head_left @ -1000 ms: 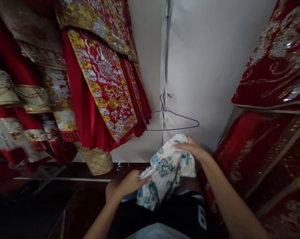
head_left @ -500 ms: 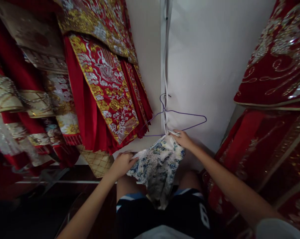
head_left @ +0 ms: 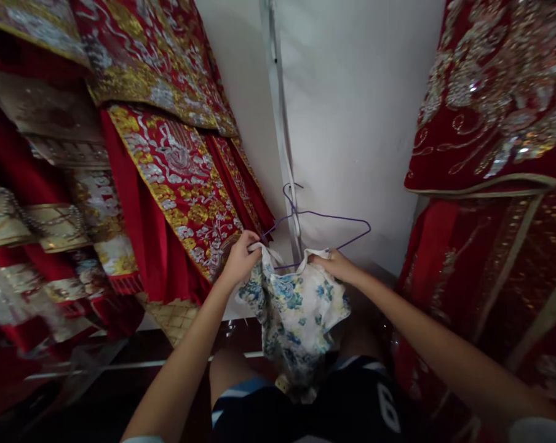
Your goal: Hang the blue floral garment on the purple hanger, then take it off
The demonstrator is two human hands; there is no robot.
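Note:
A white garment with a blue floral print [head_left: 301, 301] hangs between my two hands, its lower part drooping over my lap. My left hand [head_left: 242, 258] pinches its white upper edge at the left. On the other side, my right hand [head_left: 336, 264] grips the same edge, its fingers partly behind the cloth. Just beyond the garment is a purple wire hanger [head_left: 333, 216], its hook upward against the wall. The hanger's lower bar passes partly behind the garment's top edge; what bears the hanger is unclear.
Red embroidered garments [head_left: 176, 178] with gold and silver patterns hang at the left. More red beaded garments [head_left: 481, 154] hang close at the right. Between them stands a pale wall [head_left: 352, 111] with a white strip [head_left: 278, 104] running down it.
My left hand has moved up and right to the garment's top edge by the hanger. The garment's neckline is now spread wider between my hands. The view has shifted slightly.

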